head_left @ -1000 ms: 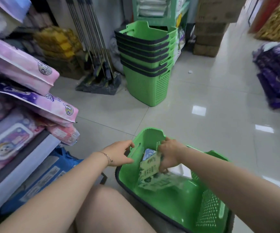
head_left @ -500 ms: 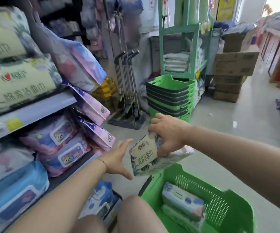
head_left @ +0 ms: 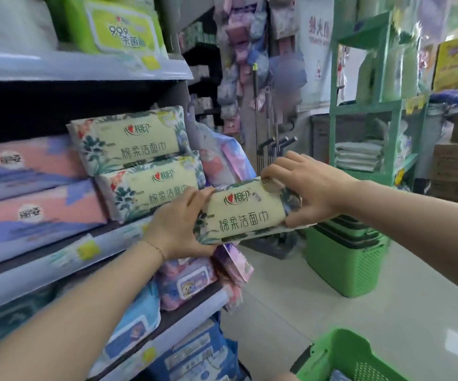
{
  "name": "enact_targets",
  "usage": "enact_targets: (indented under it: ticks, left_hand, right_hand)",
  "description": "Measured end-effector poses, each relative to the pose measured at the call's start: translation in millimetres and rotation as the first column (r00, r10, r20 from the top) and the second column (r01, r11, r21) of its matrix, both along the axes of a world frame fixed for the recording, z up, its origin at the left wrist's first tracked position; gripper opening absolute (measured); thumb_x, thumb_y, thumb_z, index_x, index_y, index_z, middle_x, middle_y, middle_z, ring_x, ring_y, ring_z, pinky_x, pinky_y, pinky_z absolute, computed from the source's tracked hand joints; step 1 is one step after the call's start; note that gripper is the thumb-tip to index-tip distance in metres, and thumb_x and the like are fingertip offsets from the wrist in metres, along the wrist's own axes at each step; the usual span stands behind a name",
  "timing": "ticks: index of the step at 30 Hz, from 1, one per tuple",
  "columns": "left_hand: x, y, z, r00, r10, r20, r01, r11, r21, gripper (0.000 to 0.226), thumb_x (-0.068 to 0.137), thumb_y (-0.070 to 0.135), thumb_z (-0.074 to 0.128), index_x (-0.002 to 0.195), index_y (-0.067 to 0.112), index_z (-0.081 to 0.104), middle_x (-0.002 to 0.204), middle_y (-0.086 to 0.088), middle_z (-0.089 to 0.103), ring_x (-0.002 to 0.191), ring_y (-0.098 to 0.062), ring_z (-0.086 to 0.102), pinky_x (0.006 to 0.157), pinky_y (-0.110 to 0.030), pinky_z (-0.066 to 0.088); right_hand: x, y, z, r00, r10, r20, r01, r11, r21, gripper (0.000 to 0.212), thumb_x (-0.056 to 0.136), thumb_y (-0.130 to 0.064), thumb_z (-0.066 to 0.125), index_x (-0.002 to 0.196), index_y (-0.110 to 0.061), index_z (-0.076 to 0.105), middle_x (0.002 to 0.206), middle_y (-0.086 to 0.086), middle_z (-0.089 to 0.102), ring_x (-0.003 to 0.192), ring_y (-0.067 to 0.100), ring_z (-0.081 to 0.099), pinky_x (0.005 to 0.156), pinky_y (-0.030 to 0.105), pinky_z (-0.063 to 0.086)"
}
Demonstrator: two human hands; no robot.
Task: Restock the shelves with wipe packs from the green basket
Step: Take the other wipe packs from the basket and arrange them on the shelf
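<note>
A cream wipe pack with a leaf print is held level in the air between both hands, just right of the shelf end. My left hand grips its left end and my right hand grips its right end from above. Two matching packs lie stacked on the middle shelf, directly left of the held one. The green basket sits on the floor at the bottom right; only its corner shows, with a pale pack barely visible inside.
Pink and blue packs fill the shelf left of the stack, and blue and pink wipe packs fill the lower shelves. A stack of green baskets stands on the floor behind the hands. A green rack, mops and cardboard boxes stand further back.
The pack has risen from the basket to middle-shelf height and turned level. My left hand, open beside it before, now grips its left end. The view has swung up toward the shelves.
</note>
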State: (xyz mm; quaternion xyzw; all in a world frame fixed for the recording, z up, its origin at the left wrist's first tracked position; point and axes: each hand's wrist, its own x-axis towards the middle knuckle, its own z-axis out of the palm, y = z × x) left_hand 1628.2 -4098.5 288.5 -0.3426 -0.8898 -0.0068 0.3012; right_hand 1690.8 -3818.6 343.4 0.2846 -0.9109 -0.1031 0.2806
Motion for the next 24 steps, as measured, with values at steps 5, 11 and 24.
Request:
enact_targets:
  ticks: [5,11,24]
  left_hand:
    - [17.7,-39.6,48.9,0.974,0.01,-0.228,-0.03,0.996,-0.082,0.098,0.047,0.07,0.062,0.129,0.023,0.038,0.108,-0.007,0.05,0.069,-0.023,0.055,0.053,-0.028,0.046]
    - [30.6,-77.9,101.7,0.823,0.082,-0.561,-0.193,0.971,-0.14,0.089,0.049,0.071,0.063,0.125,0.028,0.044,0.1,-0.015,0.054,0.076,-0.027,0.054,0.07,-0.036,0.035]
    - [0.7,-126.8,131.7,0.762,0.196,-0.617,-0.362,0.92,-0.154,0.089,0.052,0.067,0.076,0.129,0.027,0.058,0.105,-0.019,0.056,0.076,-0.025,0.05,0.066,-0.038,0.037]
  right_hand:
    - [-12.3,-15.6,20.5,0.993,0.032,-0.118,-0.028,0.999,0.038,0.087,0.057,-0.065,0.053,0.127,-0.016,0.037,0.109,0.003,0.051,0.097,0.022,0.045,0.085,0.038,0.045]
    - [-34.3,-44.5,49.5,0.939,0.157,-0.307,-0.166,0.986,-0.004,0.075,0.061,-0.056,0.065,0.12,-0.021,0.035,0.123,0.008,0.05,0.106,0.032,0.044,0.085,0.049,0.047]
    - [-104.6,-116.0,63.5,0.948,0.052,-0.315,-0.098,0.986,-0.134,0.065,0.067,-0.031,0.079,0.123,-0.019,0.048,0.149,0.009,0.034,0.135,0.034,0.031,0.097,0.053,0.038]
